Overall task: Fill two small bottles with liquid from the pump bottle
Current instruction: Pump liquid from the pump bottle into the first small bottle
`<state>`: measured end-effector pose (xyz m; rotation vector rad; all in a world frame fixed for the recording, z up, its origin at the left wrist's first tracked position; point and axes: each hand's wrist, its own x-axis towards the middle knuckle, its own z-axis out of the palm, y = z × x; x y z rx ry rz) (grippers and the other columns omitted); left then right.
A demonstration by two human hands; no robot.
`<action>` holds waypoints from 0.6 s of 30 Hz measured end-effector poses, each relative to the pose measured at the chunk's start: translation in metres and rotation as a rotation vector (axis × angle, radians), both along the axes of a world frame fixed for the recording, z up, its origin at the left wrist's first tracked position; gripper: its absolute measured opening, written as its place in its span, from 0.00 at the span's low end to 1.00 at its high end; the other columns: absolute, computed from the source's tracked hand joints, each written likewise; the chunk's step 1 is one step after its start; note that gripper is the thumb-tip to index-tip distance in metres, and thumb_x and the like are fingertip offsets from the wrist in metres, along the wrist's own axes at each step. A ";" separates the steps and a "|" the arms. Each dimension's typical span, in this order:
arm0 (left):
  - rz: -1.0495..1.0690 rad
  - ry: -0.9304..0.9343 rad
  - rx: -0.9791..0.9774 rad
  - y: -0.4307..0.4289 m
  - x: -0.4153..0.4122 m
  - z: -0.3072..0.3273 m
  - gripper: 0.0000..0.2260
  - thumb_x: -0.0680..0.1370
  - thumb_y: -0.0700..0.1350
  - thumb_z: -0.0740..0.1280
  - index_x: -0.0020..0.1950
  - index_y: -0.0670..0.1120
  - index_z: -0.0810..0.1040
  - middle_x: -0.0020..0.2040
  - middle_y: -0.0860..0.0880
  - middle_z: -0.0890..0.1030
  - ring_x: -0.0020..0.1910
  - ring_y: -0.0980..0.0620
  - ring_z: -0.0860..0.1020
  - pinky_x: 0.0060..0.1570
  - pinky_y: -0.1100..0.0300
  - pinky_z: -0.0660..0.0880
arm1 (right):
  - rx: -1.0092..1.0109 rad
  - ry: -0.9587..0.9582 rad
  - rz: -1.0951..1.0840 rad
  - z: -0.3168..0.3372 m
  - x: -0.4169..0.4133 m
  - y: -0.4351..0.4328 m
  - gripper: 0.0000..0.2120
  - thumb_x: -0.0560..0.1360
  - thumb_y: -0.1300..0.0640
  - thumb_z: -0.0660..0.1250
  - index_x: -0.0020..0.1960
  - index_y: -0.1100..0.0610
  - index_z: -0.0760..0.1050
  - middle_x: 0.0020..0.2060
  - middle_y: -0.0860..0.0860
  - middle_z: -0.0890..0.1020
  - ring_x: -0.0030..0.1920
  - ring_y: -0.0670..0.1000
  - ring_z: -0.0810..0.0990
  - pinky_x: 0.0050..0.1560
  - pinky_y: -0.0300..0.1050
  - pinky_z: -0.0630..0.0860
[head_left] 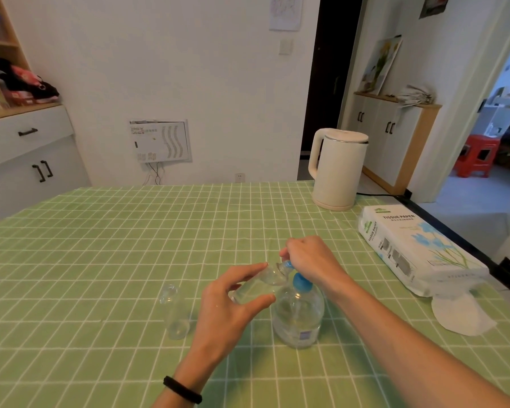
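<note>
Two small bottles: spare bottle (174, 313) upright on table (100, 260), just left of left hand (230, 307); held bottle (259, 285) tilted, mouth at pump head (302, 282). Clear plastic, light, probably slick when wet: take mid-body. Grip: left hand pinches it, thumb against fingertips; right hand (309, 260) curled over pump head of pump bottle (298, 316).

Looks like a home, a dining corner. Holds a table (130, 245) under a green checked cloth (71, 319), with a cream kettle (336, 169) and a pack of tissue paper (409, 245) on it. Has white cupboards (27, 160) along the walls, a painting (380, 66) propped on one, a red stool (477, 154) beyond the doorway.
</note>
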<state>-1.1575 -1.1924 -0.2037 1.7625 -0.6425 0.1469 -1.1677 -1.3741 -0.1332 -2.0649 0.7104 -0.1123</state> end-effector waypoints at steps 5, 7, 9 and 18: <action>0.006 0.009 0.018 0.001 0.000 -0.005 0.22 0.69 0.45 0.83 0.61 0.59 0.86 0.56 0.66 0.86 0.59 0.63 0.83 0.57 0.72 0.74 | 0.003 0.029 -0.002 -0.007 -0.001 0.002 0.17 0.81 0.56 0.61 0.58 0.62 0.85 0.56 0.56 0.88 0.59 0.58 0.86 0.68 0.61 0.79; 0.008 0.010 0.014 0.000 -0.001 -0.005 0.22 0.69 0.45 0.83 0.61 0.59 0.85 0.56 0.66 0.86 0.58 0.64 0.83 0.56 0.73 0.74 | 0.000 0.026 -0.009 -0.006 -0.002 0.003 0.18 0.80 0.56 0.61 0.59 0.63 0.85 0.56 0.58 0.88 0.61 0.59 0.86 0.68 0.62 0.79; 0.009 0.007 0.010 0.000 -0.001 -0.005 0.22 0.69 0.45 0.83 0.61 0.59 0.85 0.56 0.66 0.86 0.58 0.63 0.83 0.56 0.73 0.73 | -0.001 0.017 -0.013 -0.006 -0.002 0.003 0.19 0.80 0.57 0.61 0.60 0.65 0.85 0.57 0.59 0.88 0.62 0.60 0.85 0.68 0.62 0.79; 0.008 0.020 0.010 0.003 -0.002 0.002 0.22 0.70 0.45 0.83 0.61 0.60 0.85 0.56 0.67 0.86 0.59 0.63 0.83 0.57 0.72 0.74 | -0.043 0.004 0.015 0.001 0.002 -0.001 0.18 0.83 0.49 0.59 0.47 0.61 0.81 0.50 0.55 0.88 0.47 0.55 0.84 0.54 0.51 0.78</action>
